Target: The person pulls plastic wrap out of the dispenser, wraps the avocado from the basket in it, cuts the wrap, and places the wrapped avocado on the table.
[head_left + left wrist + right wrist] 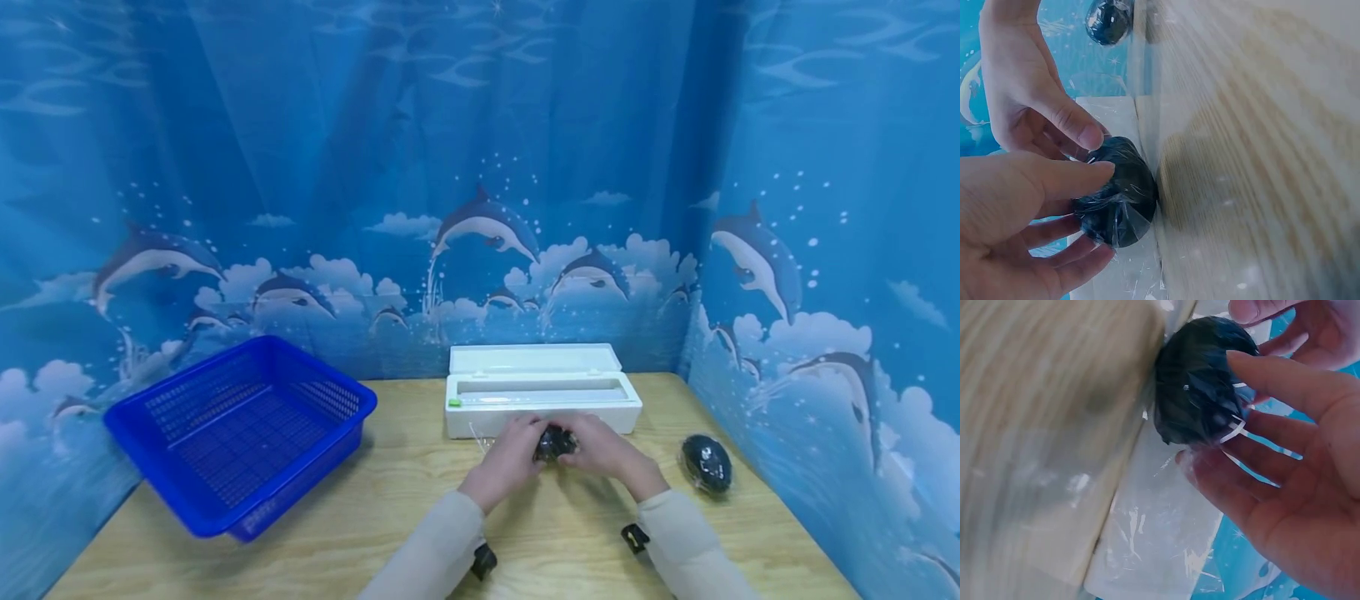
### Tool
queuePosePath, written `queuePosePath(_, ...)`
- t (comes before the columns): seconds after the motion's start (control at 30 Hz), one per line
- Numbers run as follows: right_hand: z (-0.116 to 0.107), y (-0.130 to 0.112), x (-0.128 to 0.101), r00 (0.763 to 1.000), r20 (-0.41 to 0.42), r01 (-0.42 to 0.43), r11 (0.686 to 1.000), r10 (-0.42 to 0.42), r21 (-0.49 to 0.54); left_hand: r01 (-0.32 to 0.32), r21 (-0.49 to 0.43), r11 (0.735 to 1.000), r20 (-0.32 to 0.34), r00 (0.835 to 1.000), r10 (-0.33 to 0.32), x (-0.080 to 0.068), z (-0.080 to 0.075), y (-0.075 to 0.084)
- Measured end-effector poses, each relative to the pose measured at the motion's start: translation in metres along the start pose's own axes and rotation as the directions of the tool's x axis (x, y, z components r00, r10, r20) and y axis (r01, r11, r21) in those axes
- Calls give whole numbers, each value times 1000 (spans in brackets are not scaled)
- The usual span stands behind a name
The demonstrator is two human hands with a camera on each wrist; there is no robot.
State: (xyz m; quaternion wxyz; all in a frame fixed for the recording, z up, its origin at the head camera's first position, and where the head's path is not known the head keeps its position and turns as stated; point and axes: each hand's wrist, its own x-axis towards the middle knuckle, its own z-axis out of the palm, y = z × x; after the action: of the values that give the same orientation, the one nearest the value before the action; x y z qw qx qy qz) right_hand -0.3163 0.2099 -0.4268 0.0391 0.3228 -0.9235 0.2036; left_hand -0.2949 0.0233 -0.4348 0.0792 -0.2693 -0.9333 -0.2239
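Both hands hold a dark, rounded thing in clear plastic wrap (552, 443) low over the table, in front of a white cling film dispenser (543, 417). From the left, my left hand (512, 457) has its thumb on top and its fingers curled round the side. Opposite it, my right hand (603, 448) grips the same thing with thumb and fingers, as the right wrist view shows from close up. Loose, shiny film hangs about the fingers in both wrist views. A second dark oval thing in clear wrap (707, 463) lies on the table to the right.
A blue perforated plastic basket (273, 492) stands at the left of the wooden table (390, 492). The dispenser's lid (535, 359) is raised, and a green slider (454, 403) sits at its left end. A dolphin-print curtain (337, 167) encloses the back and right.
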Motion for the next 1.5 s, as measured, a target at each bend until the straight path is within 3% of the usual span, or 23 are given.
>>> queuePosePath(0.13, 4, 0, 2, 999, -41, -13, 1000, 13, -6, -16, 24, 1000, -44, 999, 17, 4, 2, -4)
queuePosePath(0.3, 8, 0, 4, 999, -41, -28, 1000, 28, 9, 10, 33, 999, -71, 997, -7, 6, 4, -7)
queuePosePath(0.53, 9, 0, 7, 997, -71, -4, 1000, 4, -11, 24, 66, 998, -57, 998, -20, 6, 6, -8)
queuePosePath(0.77, 6, 2, 7, 998, -49, 23, 999, -24, -36, -23, 85, 996, -70, 997, 29, 6, 8, -12)
queuePosePath(0.97, 1, 2, 6, 999, -2, 36, 999, -36, -27, -43, 61, 997, -34, 998, 45, 4, 5, -12)
queuePosePath(1.13, 0, 1, 5, 999, 26, 19, 1000, -18, -15, -22, 51, 998, 9, 1000, 22, 5, 4, -12)
queuePosePath(1.33, 2, 1, 7, 999, 27, 19, 1000, -18, -12, -31, 78, 996, 7, 1000, 31, 7, 1, -12)
queuePosePath(1.5, 2, 3, 7, 999, 36, 19, 1000, -19, 4, -22, 34, 999, 21, 1000, 21, 8, 0, -13)
